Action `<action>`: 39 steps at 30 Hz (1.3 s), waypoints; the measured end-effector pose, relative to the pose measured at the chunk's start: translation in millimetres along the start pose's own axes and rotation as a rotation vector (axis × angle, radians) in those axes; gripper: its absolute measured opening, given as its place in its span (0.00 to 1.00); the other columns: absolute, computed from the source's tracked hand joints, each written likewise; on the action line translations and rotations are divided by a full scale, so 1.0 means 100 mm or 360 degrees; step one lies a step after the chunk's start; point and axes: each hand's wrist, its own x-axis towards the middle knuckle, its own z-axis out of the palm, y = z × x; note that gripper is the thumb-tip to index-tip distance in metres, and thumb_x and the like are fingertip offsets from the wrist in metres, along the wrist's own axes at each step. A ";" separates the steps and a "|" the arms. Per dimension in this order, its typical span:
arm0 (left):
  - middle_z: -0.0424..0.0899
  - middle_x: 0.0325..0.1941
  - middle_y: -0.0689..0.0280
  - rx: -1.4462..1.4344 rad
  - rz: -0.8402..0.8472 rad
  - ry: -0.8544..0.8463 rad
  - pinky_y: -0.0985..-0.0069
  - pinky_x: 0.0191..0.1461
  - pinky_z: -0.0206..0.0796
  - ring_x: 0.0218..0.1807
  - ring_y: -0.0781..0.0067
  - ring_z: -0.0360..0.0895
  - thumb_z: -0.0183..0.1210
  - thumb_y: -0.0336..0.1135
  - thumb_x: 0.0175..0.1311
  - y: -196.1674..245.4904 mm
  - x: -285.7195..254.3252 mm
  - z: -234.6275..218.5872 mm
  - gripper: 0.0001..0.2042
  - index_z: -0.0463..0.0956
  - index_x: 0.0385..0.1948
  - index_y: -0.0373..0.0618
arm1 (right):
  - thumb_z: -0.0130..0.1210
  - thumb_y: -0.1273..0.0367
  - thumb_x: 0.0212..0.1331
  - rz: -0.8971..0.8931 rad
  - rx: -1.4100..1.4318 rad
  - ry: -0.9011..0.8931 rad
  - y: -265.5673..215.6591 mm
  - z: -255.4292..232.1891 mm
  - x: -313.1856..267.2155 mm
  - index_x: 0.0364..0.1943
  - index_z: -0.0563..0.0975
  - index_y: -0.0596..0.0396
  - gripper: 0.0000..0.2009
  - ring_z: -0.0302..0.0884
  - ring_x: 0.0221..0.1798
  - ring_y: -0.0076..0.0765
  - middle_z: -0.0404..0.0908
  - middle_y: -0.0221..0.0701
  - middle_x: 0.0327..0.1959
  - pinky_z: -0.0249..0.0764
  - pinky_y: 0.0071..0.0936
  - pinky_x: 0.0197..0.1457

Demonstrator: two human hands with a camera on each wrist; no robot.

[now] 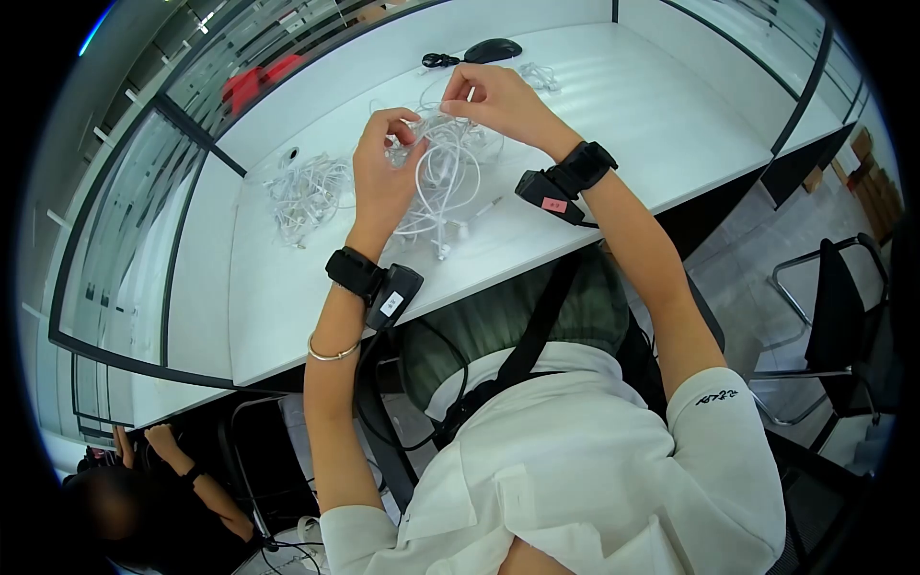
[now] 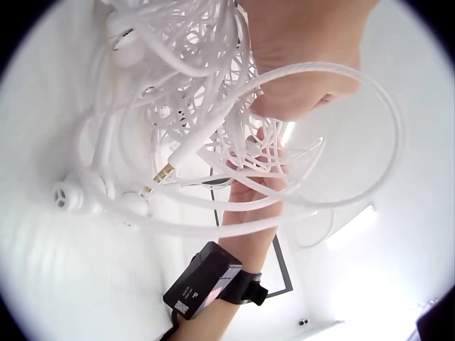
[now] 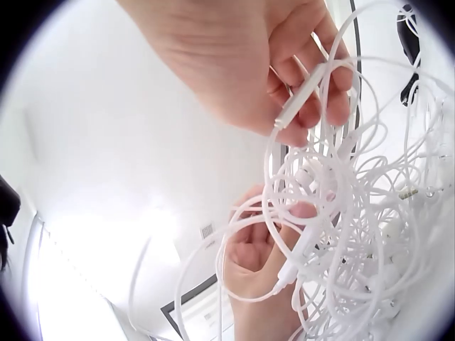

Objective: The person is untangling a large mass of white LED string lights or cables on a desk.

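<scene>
A tangle of white wired earphones (image 1: 447, 165) hangs between both hands above the white desk, its lower loops reaching the desktop. My left hand (image 1: 383, 171) grips the left side of the bundle, thumb and curled fingers among the cords. At the top, my right hand (image 1: 506, 103) pinches a cord of the tangle; in the right wrist view a slim inline remote (image 3: 301, 97) lies across its bent fingers. A gold-tipped audio plug (image 2: 165, 172) and a white earbud (image 2: 70, 195) dangle loose in the left wrist view.
Another heap of white earphone cords (image 1: 310, 195) lies on the desk (image 1: 287, 316) to the left. A black mouse (image 1: 494, 51) with its coiled cable sits at the back by the low partition. Another person's arm (image 1: 216, 494) shows at lower left; a black chair (image 1: 834, 307) stands right.
</scene>
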 end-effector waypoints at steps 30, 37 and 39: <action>0.82 0.34 0.62 0.0006 -0.0061 -0.0127 0.71 0.49 0.64 0.40 0.63 0.76 0.63 0.29 0.54 -0.10 -0.04 0.00 0.09 0.75 0.36 0.42 | 0.56 0.68 0.59 -0.0256 0.0189 -0.0497 0.01 0.01 -0.01 0.40 0.76 0.50 0.07 0.72 0.33 0.21 0.77 0.22 0.32 0.68 0.21 0.40; 0.79 0.31 0.64 -0.0115 -0.0115 -0.0061 0.73 0.46 0.63 0.36 0.67 0.74 0.62 0.31 0.55 -0.09 -0.03 -0.04 0.09 0.73 0.34 0.42 | 0.47 0.64 0.66 0.0035 0.0611 -0.0176 -0.03 -0.03 0.01 0.38 0.77 0.52 0.10 0.72 0.30 0.16 0.76 0.23 0.25 0.68 0.18 0.36; 0.77 0.29 0.65 -0.0118 -0.0113 -0.0014 0.73 0.45 0.62 0.34 0.68 0.73 0.63 0.31 0.55 -0.11 -0.03 -0.02 0.10 0.71 0.33 0.41 | 0.46 0.62 0.67 0.0034 0.0724 -0.0146 -0.03 -0.02 0.03 0.38 0.77 0.53 0.11 0.72 0.30 0.17 0.76 0.24 0.24 0.68 0.17 0.37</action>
